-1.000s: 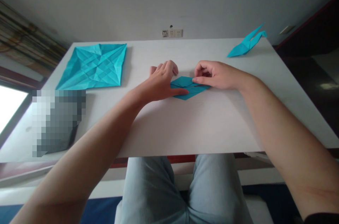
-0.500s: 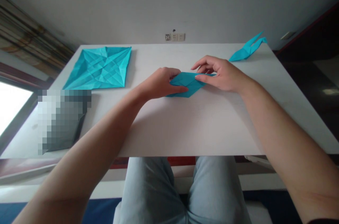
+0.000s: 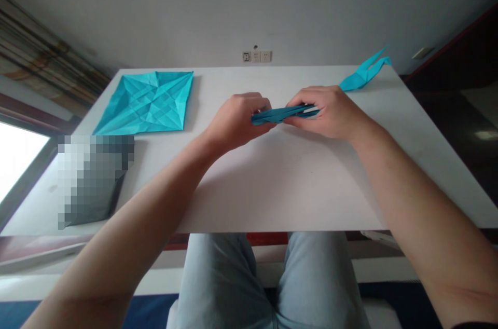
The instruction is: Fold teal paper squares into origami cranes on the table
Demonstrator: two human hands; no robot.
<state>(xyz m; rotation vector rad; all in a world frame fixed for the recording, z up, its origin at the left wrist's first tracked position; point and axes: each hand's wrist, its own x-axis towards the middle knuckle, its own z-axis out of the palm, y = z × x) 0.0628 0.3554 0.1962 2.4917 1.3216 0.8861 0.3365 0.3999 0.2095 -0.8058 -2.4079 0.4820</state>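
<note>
A folded piece of blue origami paper (image 3: 278, 114) is held above the middle of the table, seen nearly edge-on with its layers showing. At its left end, my left hand (image 3: 240, 117) is closed on it, thumb below and curled fingers above. My right hand (image 3: 317, 111) pinches the other side, and a gap shows between the layers close to the thumb. Part of the paper is hidden behind the fingers. Beyond my right hand stands a blue paper crane (image 3: 360, 78). To the left lies an unfolded blue sheet (image 3: 150, 102) covered in creases.
The white table (image 3: 249, 189) reaches to a grey wall with power sockets (image 3: 256, 56). A pixelated, dark-edged object (image 3: 95, 181) sits at the left near my forearm. A curtain (image 3: 35, 49) and a window are at the far left.
The folded paper has tilted from showing its broad face to nearly edge-on. My right hand's fingers, spread before, have closed onto it. The crane and creased sheet stay in place.
</note>
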